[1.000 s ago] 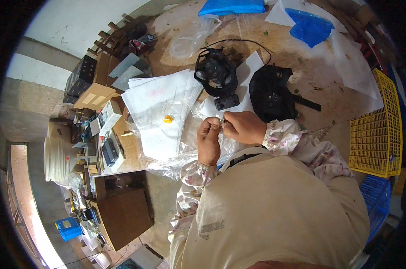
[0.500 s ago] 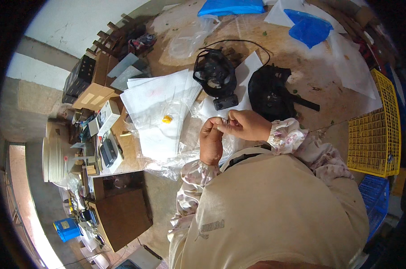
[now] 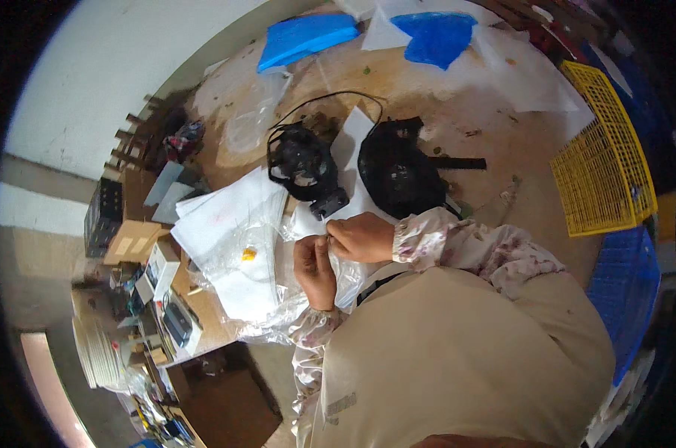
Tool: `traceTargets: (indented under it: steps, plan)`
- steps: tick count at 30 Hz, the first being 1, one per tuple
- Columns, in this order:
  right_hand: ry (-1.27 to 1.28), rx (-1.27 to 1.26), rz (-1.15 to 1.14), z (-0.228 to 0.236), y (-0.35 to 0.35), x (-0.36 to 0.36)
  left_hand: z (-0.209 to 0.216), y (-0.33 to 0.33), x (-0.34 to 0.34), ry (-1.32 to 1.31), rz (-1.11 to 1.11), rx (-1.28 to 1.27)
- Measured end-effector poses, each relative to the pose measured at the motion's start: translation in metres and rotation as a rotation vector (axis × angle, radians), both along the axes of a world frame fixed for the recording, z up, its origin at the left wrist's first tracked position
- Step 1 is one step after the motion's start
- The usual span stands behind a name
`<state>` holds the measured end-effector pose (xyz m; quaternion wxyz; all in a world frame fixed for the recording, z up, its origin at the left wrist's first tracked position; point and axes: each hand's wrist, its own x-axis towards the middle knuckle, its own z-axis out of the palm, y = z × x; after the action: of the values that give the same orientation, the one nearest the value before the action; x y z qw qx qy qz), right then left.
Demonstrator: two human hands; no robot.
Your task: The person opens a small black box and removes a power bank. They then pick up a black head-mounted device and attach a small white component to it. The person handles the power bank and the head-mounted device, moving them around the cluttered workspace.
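My left hand and my right hand meet over the near edge of the table, fingertips pinched together. Whatever they hold between them is too small to make out. Under and beside the left hand spreads crumpled clear plastic film. Left of it lie white sheets with a small yellow-orange piece on top. Just beyond my hands sit a black headgear with straps and a cable and a black cap-like thing.
Blue plastic packs lie at the far side. A yellow plastic crate and a blue crate stand at the right. Cardboard boxes line the left. A coil of white tubing is at the lower left.
The view has turned, so the table's things appear shifted left and the yellow crate higher. Both hands stay pinched together, the right one now slightly above the left.
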<state>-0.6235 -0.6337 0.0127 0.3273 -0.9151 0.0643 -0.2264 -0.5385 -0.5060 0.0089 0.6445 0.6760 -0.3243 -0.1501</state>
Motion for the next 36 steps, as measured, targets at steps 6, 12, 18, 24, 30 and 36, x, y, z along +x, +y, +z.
traceTargets:
  steps: [6,12,18,24,30,36]
  plan:
    - [-0.005,0.143,0.022,-0.013,-0.008,-0.010,-0.002,-0.004,-0.001,0.357,-0.100,-0.001]
    - [-0.152,0.364,0.170,0.016,-0.020,-0.018,-0.005,-0.009,0.011,0.861,-0.340,-0.405]
    - [-0.002,0.062,0.018,0.050,-0.019,-0.013,0.012,-0.008,0.011,0.738,-0.353,-0.397]
    - [-0.018,-0.029,-0.016,0.047,-0.015,-0.007,0.019,-0.005,0.001,0.701,-0.224,-0.388]
    - [-0.075,-0.125,0.017,0.040,-0.015,-0.003,0.022,-0.005,-0.003,0.500,-0.090,-0.281]
    - [-0.062,-0.103,0.002,0.041,-0.013,-0.004,0.029,-0.007,0.000,-0.010,0.026,-0.106]
